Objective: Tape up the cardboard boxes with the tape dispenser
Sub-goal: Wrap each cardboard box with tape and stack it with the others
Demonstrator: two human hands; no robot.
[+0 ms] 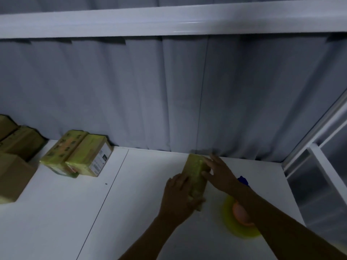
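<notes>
In dim light, a person worked on a small cardboard box (197, 175), already wrapped in yellowish tape, that lay lengthwise on the white table (131, 212) near its far edge, close to the foot of a grey curtain (169, 94). The left hand (179, 197) gripped the box's near end, its fingers (183, 182) lying close together along the left side and the thumb hooked round the near corner. The right hand (220, 174) pressed down on the far end, its fingers (214, 162) straight and spread across the top. The tape dispenser (240, 214), a yellow roll with an orange handle and a blue part at its far end, lay on the table just right of the box, partly hidden under the right forearm; neither hand touched it. Well apart on the left of the table, two taped boxes (75, 154) lay side by side, one showing a white label, and beyond them plain brown boxes (13, 175) were grouped at the table's left edge. A white rail (169, 21) ran above the curtain, and a metal frame (319, 156) stood at the right
</notes>
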